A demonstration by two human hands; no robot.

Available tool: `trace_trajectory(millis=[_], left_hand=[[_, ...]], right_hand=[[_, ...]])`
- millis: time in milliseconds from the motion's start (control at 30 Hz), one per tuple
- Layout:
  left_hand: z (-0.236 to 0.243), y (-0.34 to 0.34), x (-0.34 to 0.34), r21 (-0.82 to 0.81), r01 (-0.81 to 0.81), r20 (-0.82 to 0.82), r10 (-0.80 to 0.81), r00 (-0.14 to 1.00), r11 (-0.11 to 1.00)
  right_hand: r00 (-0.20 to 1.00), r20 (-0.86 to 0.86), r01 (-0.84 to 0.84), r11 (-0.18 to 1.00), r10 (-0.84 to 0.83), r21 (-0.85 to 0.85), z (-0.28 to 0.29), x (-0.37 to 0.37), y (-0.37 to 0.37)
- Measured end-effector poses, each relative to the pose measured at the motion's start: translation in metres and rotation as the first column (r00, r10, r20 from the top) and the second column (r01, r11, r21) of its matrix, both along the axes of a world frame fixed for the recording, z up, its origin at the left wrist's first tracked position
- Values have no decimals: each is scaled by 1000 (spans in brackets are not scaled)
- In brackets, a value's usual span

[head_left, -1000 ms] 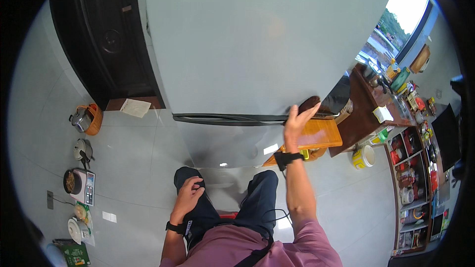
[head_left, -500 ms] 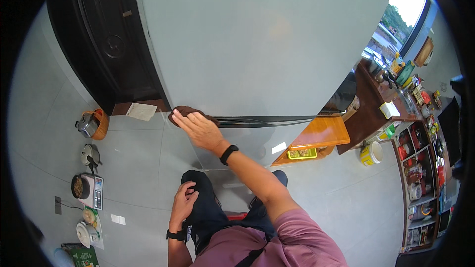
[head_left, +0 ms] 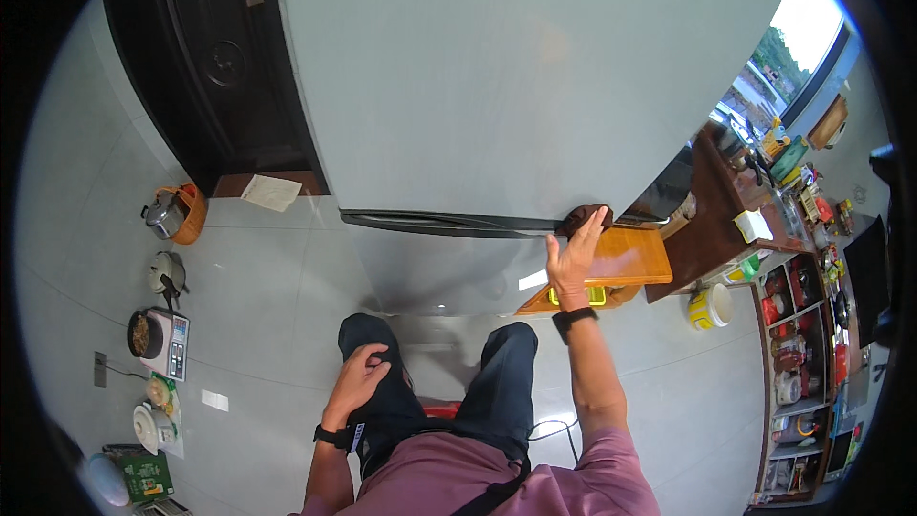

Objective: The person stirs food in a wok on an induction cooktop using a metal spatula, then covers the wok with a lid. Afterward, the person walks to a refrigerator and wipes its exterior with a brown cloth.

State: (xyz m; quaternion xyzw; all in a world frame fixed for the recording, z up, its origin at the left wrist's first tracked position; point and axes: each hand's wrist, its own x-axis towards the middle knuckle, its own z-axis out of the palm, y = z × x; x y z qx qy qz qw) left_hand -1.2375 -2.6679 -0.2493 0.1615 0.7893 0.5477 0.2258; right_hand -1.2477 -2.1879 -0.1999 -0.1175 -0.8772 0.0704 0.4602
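Note:
A large pale grey fridge [head_left: 497, 86] stands in front of me, with a dark handle strip [head_left: 430, 222] running across it between its upper and lower parts. At the right end of that strip my right hand [head_left: 576, 263] presses a dark brown cloth [head_left: 585, 218] against the edge. Its fingers lie stretched over the cloth, and the thumb stands apart; part of the cloth is hidden behind them. My left hand [head_left: 358, 375] rests on my left thigh, holding nothing, with its fingers loosely bent and apart.
Right of the fridge are an orange wooden bench [head_left: 630, 256], a brown counter [head_left: 716, 220], a yellow-white bucket [head_left: 711, 307] and a filled shelf [head_left: 798, 373]. Left stand a dark door [head_left: 215, 57], a basket [head_left: 194, 215], several pots and a scale [head_left: 175, 349].
My right hand has slid the brown cloth from the left end of the handle strip to its right end. My left hand stays on my thigh. The view has shifted slightly.

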Motion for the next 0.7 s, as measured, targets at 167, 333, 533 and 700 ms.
trace_trajectory(millis=[167, 333, 533, 700], left_hand=[[22, 48, -38, 307, -31, 34, 22, 999, 951], [64, 104, -77, 587, -229, 353, 9, 936, 777], [85, 137, -113, 764, -341, 473, -116, 874, 547], [81, 137, -111, 693, -535, 543, 138, 828, 484]], right_hand=[[989, -54, -138, 990, 140, 40, -7, -62, -100], [861, 175, -496, 864, 477, 87, 21, -91, -182], [648, 139, -757, 653, 749, 15, 37, -90, -219], [592, 164, -757, 615, 789, -222, 16, -11, -211]])
